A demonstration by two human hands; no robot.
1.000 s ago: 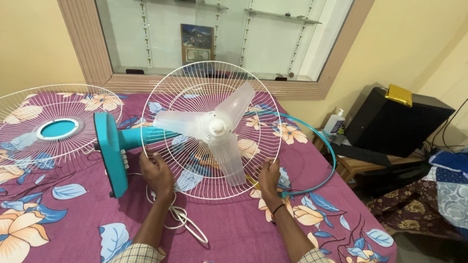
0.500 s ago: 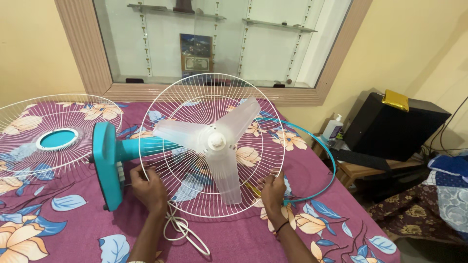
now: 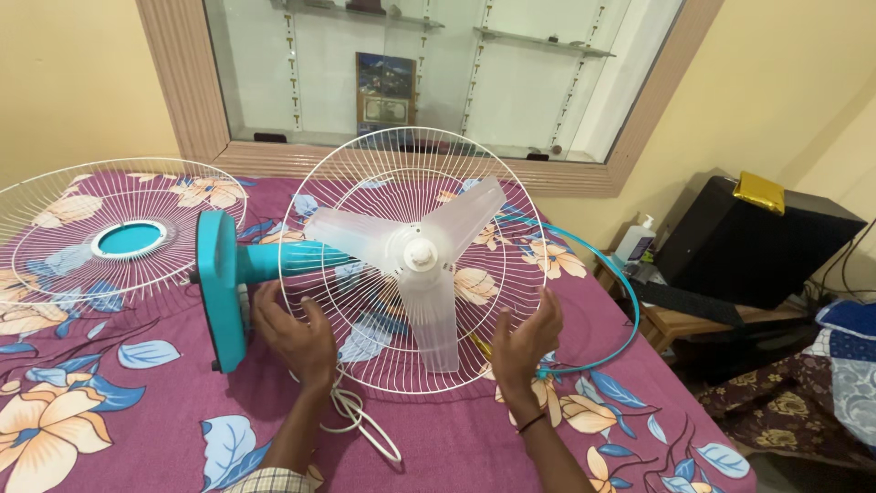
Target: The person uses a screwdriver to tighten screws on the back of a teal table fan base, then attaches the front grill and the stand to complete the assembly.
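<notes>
Both open hands, left hand (image 3: 294, 333) and right hand (image 3: 526, 344), flank the wire guard (image 3: 412, 265) (contact unclear).

Bare forearms, a checked sleeve (image 3: 265, 481) (left), a dark wristband (image 3: 529, 422) (right).

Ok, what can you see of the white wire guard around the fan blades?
The white wire guard is a round cage of thin radial wires with an outer ring, standing upright on the floral bedspread. Three translucent blades sit in front of it, the teal fan body behind. The left hand and right hand are open at its lower rim; contact is unclear.
</notes>
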